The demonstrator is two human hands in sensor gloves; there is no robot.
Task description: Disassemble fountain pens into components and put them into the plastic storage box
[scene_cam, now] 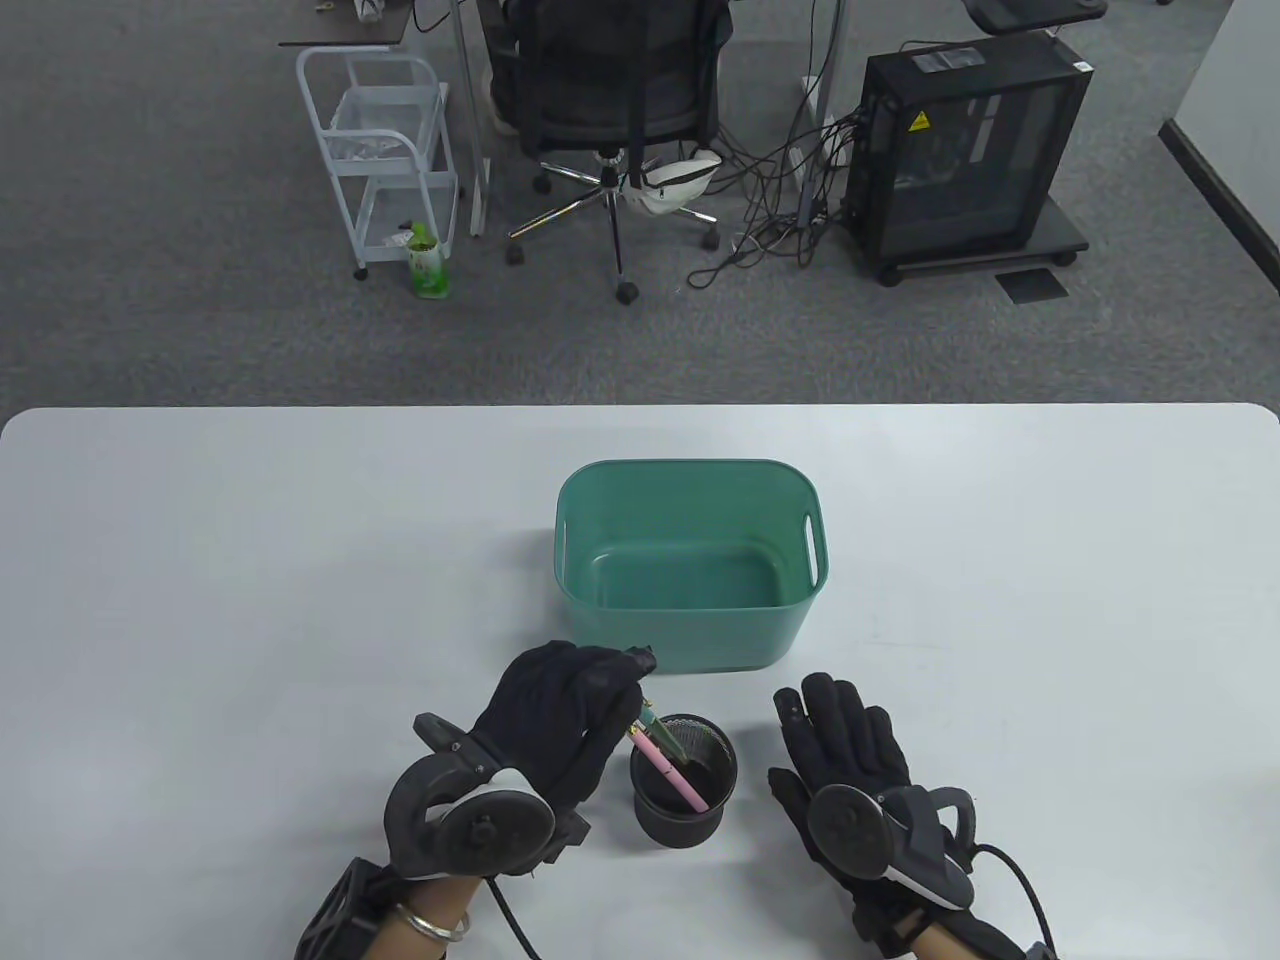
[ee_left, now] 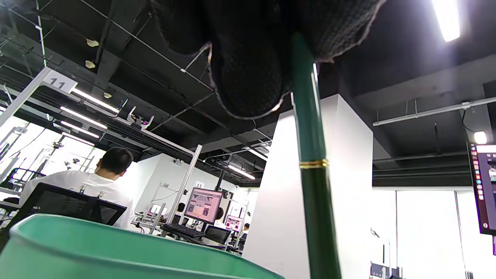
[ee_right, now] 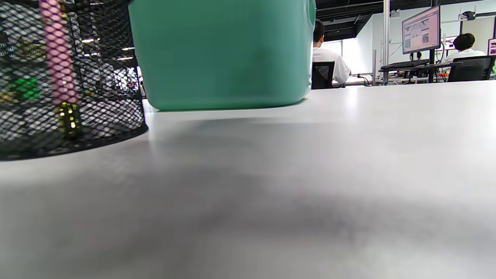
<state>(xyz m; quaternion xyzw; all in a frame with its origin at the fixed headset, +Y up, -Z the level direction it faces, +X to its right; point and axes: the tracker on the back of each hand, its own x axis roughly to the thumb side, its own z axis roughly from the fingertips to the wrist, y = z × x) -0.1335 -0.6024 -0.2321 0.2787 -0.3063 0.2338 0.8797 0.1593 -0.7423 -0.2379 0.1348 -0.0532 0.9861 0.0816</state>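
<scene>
1. The left hand [scene_cam: 560,715] sits at the near left of the mesh pen cup [scene_cam: 684,780], its fingers curled round the upper end of a green fountain pen [ee_left: 312,162]. In the left wrist view the pen hangs straight down out of the glove, a gold band round its middle. Gripping it near the top looks meant to draw it straight up and clear of the cup.
2. The pen cup stands on the tabletop [scene_cam: 200,600] between the two hands, just near of the box. The green pen's lower end seems to reach into it in the table view. A pink fountain pen [scene_cam: 668,768] leans inside, waiting its turn.
3. The green plastic storage box [scene_cam: 690,480] stands just beyond the cup, open side up. No parts show inside it, so the task looks barely begun. Its place straight ahead keeps the drop short for either hand.
4. The right hand [scene_cam: 850,760] lies flat on the tabletop at the near right of the cup, fingers straight and spread, holding nothing. My guess is that it waits there, ready to take the pen's other end for twisting or pulling it apart.
</scene>
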